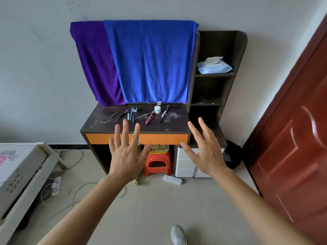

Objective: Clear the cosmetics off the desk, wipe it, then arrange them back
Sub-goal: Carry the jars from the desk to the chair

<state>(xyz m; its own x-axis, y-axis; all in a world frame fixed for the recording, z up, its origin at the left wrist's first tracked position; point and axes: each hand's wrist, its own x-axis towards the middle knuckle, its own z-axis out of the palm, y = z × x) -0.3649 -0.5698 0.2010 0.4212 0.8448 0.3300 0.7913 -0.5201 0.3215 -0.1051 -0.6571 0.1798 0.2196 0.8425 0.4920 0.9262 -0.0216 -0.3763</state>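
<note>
The person is standing back from a dark dressing desk with both arms stretched out in front, and neither hand is holding anything. The left hand [126, 152] is hovering palm-down with its fingers [125, 131] spread wide, and the right hand [206, 152] is doing the same just beside it, fingers [203, 129] splayed and empty. Both are hanging in the air short of the desk, touching nothing. The cosmetics are all lying on the dusty tabletop [106, 125]: a small white cream jar [157, 109] is standing near the back, a makeup brush [165, 111] is lying just to its right, a pink pencil [149, 119] is slanting in front of the jar, and a blue pencil [131, 113] is sitting farther left among several thin dark sticks I cannot identify. White specks are scattered over the surface. Under the tabletop an orange drawer front [159, 138] is running across, and a red plastic stool [158, 163] is tucked below it beside a white drawer unit [185, 165]. A blue towel [150, 61] and a purple towel [93, 64] are hanging over the back panel. On the side shelf a pack of wet wipes [213, 66] is lying with its flap up.
</note>
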